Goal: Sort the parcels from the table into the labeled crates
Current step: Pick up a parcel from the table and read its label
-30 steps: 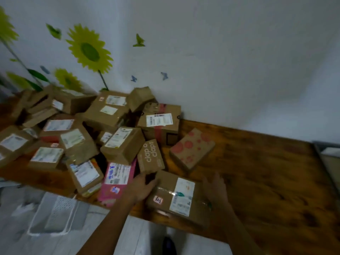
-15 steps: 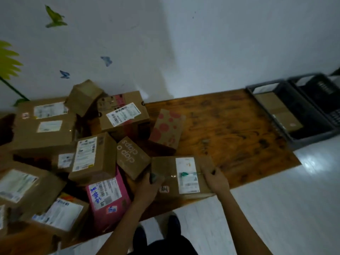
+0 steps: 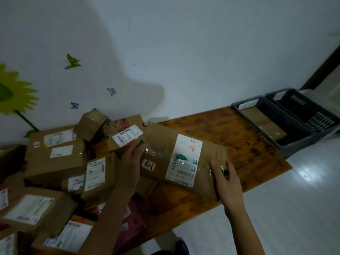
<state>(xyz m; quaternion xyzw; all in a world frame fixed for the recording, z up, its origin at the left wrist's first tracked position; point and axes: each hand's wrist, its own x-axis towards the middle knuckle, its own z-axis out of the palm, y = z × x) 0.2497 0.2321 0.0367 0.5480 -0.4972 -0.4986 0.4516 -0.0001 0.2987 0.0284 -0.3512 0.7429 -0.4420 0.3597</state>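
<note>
I hold a brown cardboard parcel (image 3: 163,144) with a white shipping label and clear tape, lifted above the wooden table (image 3: 239,144). My left hand (image 3: 131,161) grips its left end and my right hand (image 3: 223,177) grips its right end. A heap of several more cardboard parcels (image 3: 55,159) covers the table's left part, and a pink parcel (image 3: 132,223) lies under my left forearm. Two dark crates stand at the table's right end: the nearer crate (image 3: 272,144) has a white label and a brown parcel inside, while the farther crate (image 3: 309,111) looks empty.
The white wall behind carries a sunflower and butterfly stickers (image 3: 110,92). A pale floor (image 3: 276,208) runs along the table's front edge. My dark shoe (image 3: 181,245) shows below. Bare wood lies between the heap and the crates.
The parcel has risen off the table's front edge and now tilts toward me in both hands. The view has swung left and closer, so the crates sit farther right.
</note>
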